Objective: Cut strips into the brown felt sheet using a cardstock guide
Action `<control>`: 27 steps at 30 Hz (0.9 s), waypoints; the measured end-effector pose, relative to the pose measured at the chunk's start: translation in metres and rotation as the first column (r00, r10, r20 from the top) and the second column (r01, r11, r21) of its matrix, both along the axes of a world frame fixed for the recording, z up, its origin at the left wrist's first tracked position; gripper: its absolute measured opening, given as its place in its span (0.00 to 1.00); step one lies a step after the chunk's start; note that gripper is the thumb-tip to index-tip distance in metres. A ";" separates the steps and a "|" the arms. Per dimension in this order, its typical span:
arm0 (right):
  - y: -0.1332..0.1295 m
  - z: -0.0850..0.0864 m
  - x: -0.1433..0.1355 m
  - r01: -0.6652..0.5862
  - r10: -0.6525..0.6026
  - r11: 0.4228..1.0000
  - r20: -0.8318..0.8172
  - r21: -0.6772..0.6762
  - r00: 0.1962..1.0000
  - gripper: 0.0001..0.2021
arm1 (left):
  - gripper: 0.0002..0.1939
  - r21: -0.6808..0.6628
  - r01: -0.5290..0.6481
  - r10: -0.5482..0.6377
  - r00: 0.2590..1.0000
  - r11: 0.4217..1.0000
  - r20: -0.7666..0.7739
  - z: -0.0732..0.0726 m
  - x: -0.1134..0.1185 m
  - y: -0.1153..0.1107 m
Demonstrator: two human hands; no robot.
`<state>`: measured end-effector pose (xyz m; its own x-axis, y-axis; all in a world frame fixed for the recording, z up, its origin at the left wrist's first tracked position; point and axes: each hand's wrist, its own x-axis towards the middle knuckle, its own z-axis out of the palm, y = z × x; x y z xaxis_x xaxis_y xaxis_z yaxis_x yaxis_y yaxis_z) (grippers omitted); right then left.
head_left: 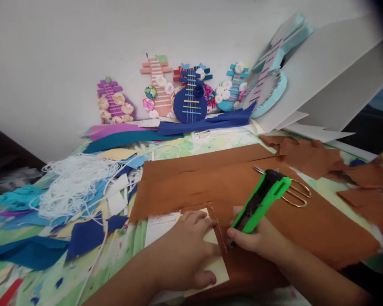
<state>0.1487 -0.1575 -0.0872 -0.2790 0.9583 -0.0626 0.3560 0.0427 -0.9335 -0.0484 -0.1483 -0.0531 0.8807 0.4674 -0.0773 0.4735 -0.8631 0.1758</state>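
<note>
My right hand [255, 240] grips a green and black utility knife [263, 199], its tip pointing down at a sheet of brown paper [191, 182]. Close to the tip, a cut line runs in the brown sheet along the edge of a cream card [218, 267]. Fingers spread, my left hand [191, 246] lies flat on that card and covers much of it. A white sheet [156, 227] shows beside the card, partly under my left forearm. Gold-handled scissors [296, 197] rest on the brown paper behind the knife.
A tangle of white cord [79, 182] lies on coloured scraps at the left. Several decorated paper instruments, including a dark blue one [190, 102], lean on the wall. Torn brown pieces [309, 157] and a large white board [325, 72] are at the right.
</note>
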 end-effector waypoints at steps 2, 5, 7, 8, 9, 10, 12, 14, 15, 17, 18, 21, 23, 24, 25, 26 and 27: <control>-0.001 0.000 0.001 -0.059 0.059 0.998 0.003 -0.006 0.998 0.12 | 0.18 0.001 0.005 -0.005 1.000 1.000 -0.002 0.000 0.000 0.000; -0.002 0.001 0.000 -0.099 0.098 0.995 0.046 0.029 0.994 0.12 | 0.19 -0.005 0.007 -0.007 1.000 1.000 0.003 0.001 0.000 0.001; -0.003 0.002 -0.001 -0.095 0.090 0.994 0.083 0.049 0.992 0.12 | 0.19 -0.008 0.002 -0.002 1.000 1.000 0.003 0.001 0.000 0.001; -0.003 0.003 -0.002 -0.089 0.083 0.995 0.103 0.054 0.991 0.12 | 0.19 -0.009 -0.001 0.001 1.000 1.000 0.003 0.001 0.000 0.001; -0.004 0.004 -0.003 -0.088 0.081 0.995 0.126 0.056 0.989 0.11 | 0.19 -0.011 -0.004 0.004 1.000 1.000 0.006 0.001 0.000 0.001; -0.005 0.004 -0.003 -0.095 0.085 0.994 0.149 0.056 0.985 0.11 | 0.19 -0.013 -0.004 0.004 1.000 1.000 0.007 0.001 -0.001 0.001; -0.006 0.005 -0.004 -0.125 0.110 0.990 0.194 0.063 0.975 0.10 | 0.19 -0.014 -0.004 0.005 1.000 1.000 0.012 0.000 -0.001 0.002; -0.006 0.005 -0.004 -0.150 0.130 0.986 0.219 0.078 0.967 0.09 | 0.19 -0.015 -0.005 0.006 1.000 1.000 0.011 0.000 0.000 0.002; -0.007 0.005 -0.004 -0.154 0.132 0.985 0.223 0.083 0.966 0.09 | 0.19 -0.015 -0.006 0.007 1.000 1.000 0.009 0.000 0.000 0.002; -0.006 0.004 -0.003 -0.145 0.123 0.986 0.222 0.086 0.967 0.10 | 0.19 -0.021 -0.010 0.011 1.000 1.000 0.006 0.001 0.000 0.002; -0.006 0.003 -0.003 -0.137 0.116 0.987 0.218 0.082 0.969 0.10 | 0.19 -0.025 -0.012 0.013 1.000 1.000 0.007 0.001 0.001 0.002; -0.006 0.002 -0.003 -0.099 0.082 0.992 0.202 0.076 0.976 0.11 | 0.19 -0.033 -0.013 0.013 1.000 0.999 0.010 0.002 0.001 0.001; -0.005 0.003 -0.004 -0.084 0.070 0.994 0.188 0.068 0.980 0.11 | 0.18 -0.034 -0.009 0.009 1.000 0.999 0.007 0.002 0.001 0.001; -0.005 0.004 -0.004 -0.084 0.072 0.995 0.181 0.062 0.981 0.11 | 0.18 -0.034 -0.009 0.009 1.000 0.999 0.005 0.002 0.001 0.001; -0.004 0.004 -0.004 -0.089 0.078 0.994 0.174 0.057 0.982 0.11 | 0.18 -0.035 -0.007 0.007 1.000 0.999 0.003 0.002 0.001 0.001; -0.004 0.005 -0.004 -0.091 0.081 0.994 0.168 0.054 0.982 0.11 | 0.18 -0.035 -0.007 0.007 1.000 0.999 0.003 0.002 0.001 0.001; -0.004 0.005 -0.004 -0.089 0.080 0.995 0.161 0.053 0.984 0.11 | 0.18 -0.035 -0.006 0.006 1.000 0.999 0.003 0.001 0.001 0.001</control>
